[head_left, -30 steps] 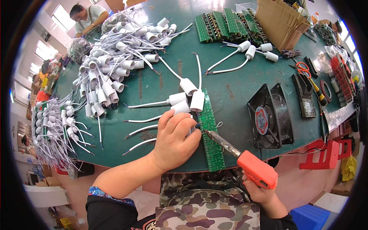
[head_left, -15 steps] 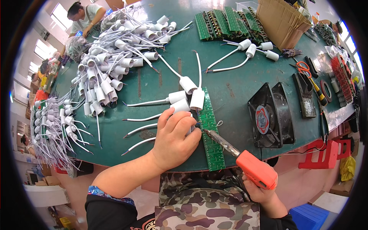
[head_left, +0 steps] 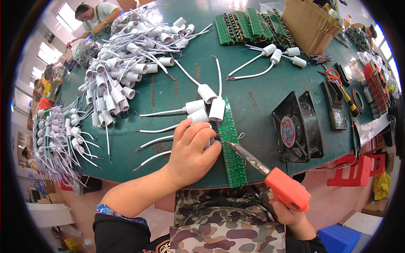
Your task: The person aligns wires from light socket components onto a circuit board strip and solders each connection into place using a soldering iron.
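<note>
A green circuit board strip (head_left: pixel 234 162) lies lengthwise near the table's front edge. My left hand (head_left: pixel 193 147) is closed over a white cylindrical plastic cap with a cable, mostly hidden under the fingers, at the board's left edge. Thin wire ends show between its fingertips and the board. My right hand (head_left: pixel 289 213) grips the red handle of a soldering iron (head_left: pixel 288 189), whose tip is close to the board's left edge; contact cannot be made out. More white caps (head_left: pixel 217 109) with cables lie beside and over the board's far end. A small wire loop (head_left: pixel 241 135) sticks out to the right.
A big heap of white wired caps (head_left: pixel 126 67) covers the left side, with another pile (head_left: pixel 55 139) nearer. To the right stand a black fan (head_left: pixel 297 128), an iron stand (head_left: pixel 335 105) and scissors (head_left: pixel 333 77). Circuit boards (head_left: pixel 249 25) and a carton (head_left: pixel 310 25) sit behind. A co-worker (head_left: pixel 99 17) works far left.
The soldering iron has shifted slightly right and toward me with my right hand, its tip drawn a little along the board. My left hand stays in place.
</note>
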### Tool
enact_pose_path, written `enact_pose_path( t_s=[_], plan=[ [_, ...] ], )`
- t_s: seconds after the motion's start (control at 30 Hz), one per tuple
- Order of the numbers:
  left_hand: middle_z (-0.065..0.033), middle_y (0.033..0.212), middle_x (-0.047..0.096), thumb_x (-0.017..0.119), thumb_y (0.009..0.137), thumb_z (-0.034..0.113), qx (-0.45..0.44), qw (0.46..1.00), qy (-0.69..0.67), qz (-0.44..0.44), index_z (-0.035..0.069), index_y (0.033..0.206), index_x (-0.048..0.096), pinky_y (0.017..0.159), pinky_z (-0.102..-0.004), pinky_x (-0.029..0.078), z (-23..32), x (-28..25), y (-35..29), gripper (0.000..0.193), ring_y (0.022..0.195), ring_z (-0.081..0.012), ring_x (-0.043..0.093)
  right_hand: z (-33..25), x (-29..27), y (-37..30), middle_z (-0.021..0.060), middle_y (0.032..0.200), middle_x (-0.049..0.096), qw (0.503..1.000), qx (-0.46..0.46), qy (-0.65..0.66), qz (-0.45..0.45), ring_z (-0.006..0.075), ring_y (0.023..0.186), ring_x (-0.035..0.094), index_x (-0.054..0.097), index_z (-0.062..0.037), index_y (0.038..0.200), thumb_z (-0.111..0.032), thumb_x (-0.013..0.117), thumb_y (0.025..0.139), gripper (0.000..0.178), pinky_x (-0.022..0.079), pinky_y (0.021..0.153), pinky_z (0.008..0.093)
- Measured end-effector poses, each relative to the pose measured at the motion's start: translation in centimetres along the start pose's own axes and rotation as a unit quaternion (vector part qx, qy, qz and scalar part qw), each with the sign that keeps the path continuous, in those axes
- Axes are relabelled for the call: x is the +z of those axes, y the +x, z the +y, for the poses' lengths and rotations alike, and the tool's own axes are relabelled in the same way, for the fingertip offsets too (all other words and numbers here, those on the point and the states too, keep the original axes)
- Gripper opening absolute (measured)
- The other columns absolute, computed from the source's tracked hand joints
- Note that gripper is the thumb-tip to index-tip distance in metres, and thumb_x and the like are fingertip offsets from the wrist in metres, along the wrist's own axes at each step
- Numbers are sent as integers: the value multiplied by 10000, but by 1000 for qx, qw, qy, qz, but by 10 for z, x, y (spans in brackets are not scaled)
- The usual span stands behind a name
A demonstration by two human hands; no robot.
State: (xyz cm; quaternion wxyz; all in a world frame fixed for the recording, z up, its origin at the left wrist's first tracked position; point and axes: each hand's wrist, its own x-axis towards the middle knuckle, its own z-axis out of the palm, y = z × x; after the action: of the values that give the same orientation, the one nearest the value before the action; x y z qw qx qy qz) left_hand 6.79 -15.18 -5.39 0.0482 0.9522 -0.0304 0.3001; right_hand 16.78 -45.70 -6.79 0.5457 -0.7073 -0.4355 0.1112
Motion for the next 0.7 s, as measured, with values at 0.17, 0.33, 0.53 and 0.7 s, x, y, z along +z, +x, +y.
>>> enact_pose_path(
  t_s=[0.17,0.33,0.53,0.7],
  plan=[
    [-67,1089,590,765,657,62,3,1000,-5,-1,93,924,676,1058,-540,409,-1,0,0,283,1134,-298,578,-9,-1,-12,108,876,729,991,87,89,42,251,686,687,715,-15,966,-112,758,836,168,558,649,343],
    [-67,1083,586,765,660,61,6,1000,-8,3,88,920,675,1052,-538,413,-1,1,-1,277,1129,-296,579,-19,5,-3,136,969,742,968,97,207,101,199,737,702,680,47,1126,-110,710,920,261,578,668,335],
    [-69,1077,587,767,672,54,8,1000,-8,6,79,916,677,1049,-524,418,0,0,0,261,1109,-289,590,-21,1,-1,179,1033,730,967,82,223,87,159,771,699,628,84,1218,-122,675,965,330,583,659,307],
    [-75,1080,593,776,692,44,11,1000,-20,9,71,930,681,1044,-521,421,-1,-1,0,257,1089,-294,604,-20,6,-4,171,1015,731,957,106,249,105,176,792,705,627,85,1214,-83,692,937,331,587,710,319]
  ],
)
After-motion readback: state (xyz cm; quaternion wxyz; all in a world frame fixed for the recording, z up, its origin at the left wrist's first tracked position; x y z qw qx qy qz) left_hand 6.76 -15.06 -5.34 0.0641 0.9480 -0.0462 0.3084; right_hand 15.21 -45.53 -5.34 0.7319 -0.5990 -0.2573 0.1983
